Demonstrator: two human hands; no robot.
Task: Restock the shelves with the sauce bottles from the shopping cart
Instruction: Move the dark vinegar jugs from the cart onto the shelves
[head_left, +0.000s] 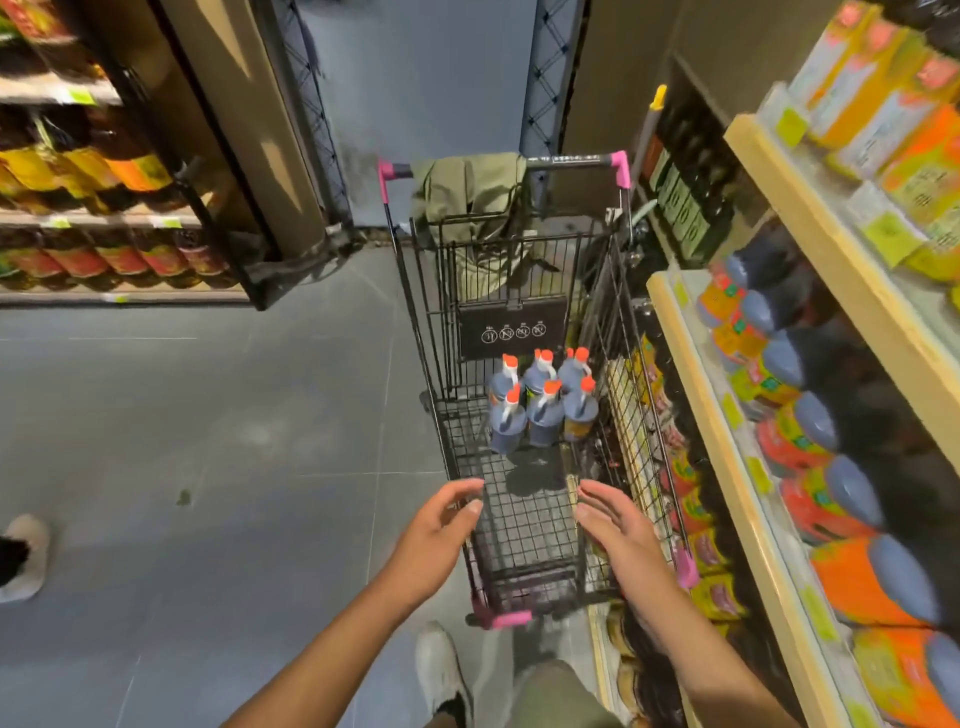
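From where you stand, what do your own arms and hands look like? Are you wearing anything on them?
Two bare human arms, no robot parts. The left hand and the right hand wear no gloves, and I see no sleeves, watch or bracelet on either forearm as far as the picture reaches. Rings are too blurred to rule out.

Shelf labels (888, 236) perhaps too blurred.

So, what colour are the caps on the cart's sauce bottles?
The caps are orange-red; the head view shows them.
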